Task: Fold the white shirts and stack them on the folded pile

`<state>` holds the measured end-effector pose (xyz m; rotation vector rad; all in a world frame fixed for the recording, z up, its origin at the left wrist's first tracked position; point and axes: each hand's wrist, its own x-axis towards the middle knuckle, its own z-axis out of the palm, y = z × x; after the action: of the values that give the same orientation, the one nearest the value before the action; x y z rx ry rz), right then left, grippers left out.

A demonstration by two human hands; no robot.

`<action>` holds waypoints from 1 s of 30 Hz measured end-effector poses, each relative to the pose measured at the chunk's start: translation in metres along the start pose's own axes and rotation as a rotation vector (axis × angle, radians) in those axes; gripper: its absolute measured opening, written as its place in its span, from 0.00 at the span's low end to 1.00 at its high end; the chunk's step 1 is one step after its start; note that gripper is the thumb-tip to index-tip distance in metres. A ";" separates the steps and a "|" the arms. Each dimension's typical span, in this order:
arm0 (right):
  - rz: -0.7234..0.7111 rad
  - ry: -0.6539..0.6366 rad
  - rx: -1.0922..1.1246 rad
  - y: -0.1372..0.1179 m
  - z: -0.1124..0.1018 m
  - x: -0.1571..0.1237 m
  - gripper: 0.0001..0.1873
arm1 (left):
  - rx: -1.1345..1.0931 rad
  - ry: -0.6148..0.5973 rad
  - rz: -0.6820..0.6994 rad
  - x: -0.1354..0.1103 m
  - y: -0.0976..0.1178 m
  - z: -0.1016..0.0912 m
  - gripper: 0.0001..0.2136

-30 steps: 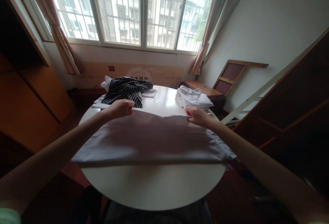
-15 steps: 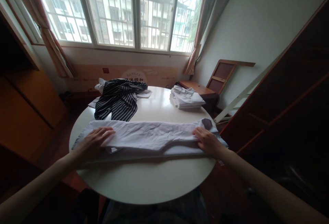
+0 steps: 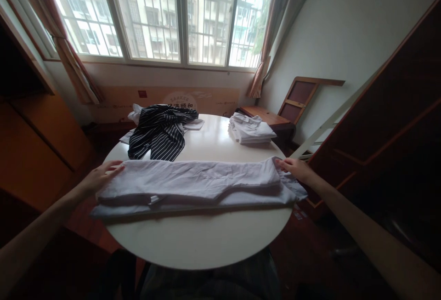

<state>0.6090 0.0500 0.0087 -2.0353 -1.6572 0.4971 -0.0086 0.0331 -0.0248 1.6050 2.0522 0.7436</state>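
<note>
A pale garment (image 3: 196, 183) lies across the round white tabletop (image 3: 203, 240) from 9 to 3 o'clock. It is folded lengthwise into a narrow band and seemingly not yet folded crosswise. The left hand (image 3: 101, 174) rests on its 9 o'clock end, grip released, fingers flat. The right hand (image 3: 292, 167) touches the 3 o'clock end; I cannot tell whether its grip pinches cloth. A folded white stack (image 3: 251, 131) sits at 1 o'clock and a rumpled striped garment (image 3: 160, 130) at 11. No container shows.
</note>
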 end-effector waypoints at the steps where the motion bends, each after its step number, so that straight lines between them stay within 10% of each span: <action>1: 0.064 -0.059 0.047 0.000 0.004 0.004 0.16 | 0.023 0.030 -0.052 0.005 -0.001 0.002 0.25; 11: 0.159 -0.232 0.517 -0.002 0.032 0.022 0.11 | -0.014 0.185 -0.106 0.017 0.032 0.025 0.20; 18: 0.266 -0.118 0.865 0.001 0.045 0.025 0.02 | -0.162 0.341 -0.135 0.029 0.023 0.040 0.19; 30: 0.230 -0.146 0.631 -0.004 0.032 0.019 0.09 | 0.011 0.210 -0.095 0.021 0.031 0.031 0.17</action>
<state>0.5924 0.0730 -0.0151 -1.7339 -1.1336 1.1116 0.0283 0.0637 -0.0285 1.4771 2.2655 0.9006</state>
